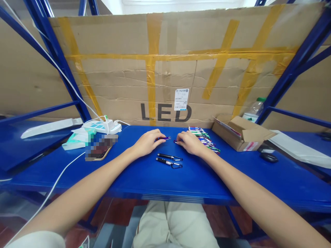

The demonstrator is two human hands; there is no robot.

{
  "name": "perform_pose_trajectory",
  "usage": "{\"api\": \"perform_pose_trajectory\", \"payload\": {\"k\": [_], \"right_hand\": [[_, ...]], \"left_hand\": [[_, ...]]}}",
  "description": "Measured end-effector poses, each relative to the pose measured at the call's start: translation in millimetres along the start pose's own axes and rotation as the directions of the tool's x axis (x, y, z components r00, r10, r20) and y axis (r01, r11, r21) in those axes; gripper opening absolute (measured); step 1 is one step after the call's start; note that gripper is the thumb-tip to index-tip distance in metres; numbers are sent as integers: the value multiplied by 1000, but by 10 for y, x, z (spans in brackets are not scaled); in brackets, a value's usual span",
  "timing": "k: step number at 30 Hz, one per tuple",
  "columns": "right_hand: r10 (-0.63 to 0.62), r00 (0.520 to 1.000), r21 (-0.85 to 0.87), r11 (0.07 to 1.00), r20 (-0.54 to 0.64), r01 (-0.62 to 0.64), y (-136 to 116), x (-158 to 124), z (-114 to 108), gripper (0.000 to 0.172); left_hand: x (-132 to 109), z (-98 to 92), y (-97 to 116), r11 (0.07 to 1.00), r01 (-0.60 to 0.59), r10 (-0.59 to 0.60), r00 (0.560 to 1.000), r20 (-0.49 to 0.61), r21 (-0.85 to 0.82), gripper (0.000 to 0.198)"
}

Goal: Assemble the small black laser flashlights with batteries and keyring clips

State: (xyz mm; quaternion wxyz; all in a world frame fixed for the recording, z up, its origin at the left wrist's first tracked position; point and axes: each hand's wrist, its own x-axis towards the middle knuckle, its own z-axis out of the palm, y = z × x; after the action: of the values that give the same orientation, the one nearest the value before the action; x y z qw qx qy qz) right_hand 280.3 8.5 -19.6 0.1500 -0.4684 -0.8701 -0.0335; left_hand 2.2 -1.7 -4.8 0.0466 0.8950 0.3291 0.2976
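My left hand [148,142] rests on the blue shelf top [144,179] with its fingers closed on a small purple pen-shaped light [165,138]. My right hand [188,142] lies just to the right of it, fingers curled; its fingertips touch something small and dark that I cannot make out. Two black pen lights with clip rings [169,160] lie side by side just in front of both hands. Behind my right hand sits a row of several coloured pen lights [205,139].
An open cardboard box [240,135] stands at the right, a plastic bottle [254,109] behind it, and a black mouse [269,157] beyond. A white power strip [103,125] with cable and tissue packs [77,138] sit at the left. A taped cardboard wall [165,69] backs the shelf.
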Motion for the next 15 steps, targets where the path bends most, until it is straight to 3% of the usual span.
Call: {"api": "perform_pose_trajectory", "payload": {"k": [5,11,15], "right_hand": [[-9,1000,-4,1000,1,9,-32,-36,1,15],[46,999,318,947,-1,-43,-79,-48,-63,10],[21,1000,353,935,20,-26,-72,-55,-50,10]], "left_hand": [[0,5,-20,1000,-4,4,1000,2,-1,27],[5,-14,10,998,24,-25,999,-25,-52,27],[9,-7,19,993,64,-67,997,-31,-96,26]]}}
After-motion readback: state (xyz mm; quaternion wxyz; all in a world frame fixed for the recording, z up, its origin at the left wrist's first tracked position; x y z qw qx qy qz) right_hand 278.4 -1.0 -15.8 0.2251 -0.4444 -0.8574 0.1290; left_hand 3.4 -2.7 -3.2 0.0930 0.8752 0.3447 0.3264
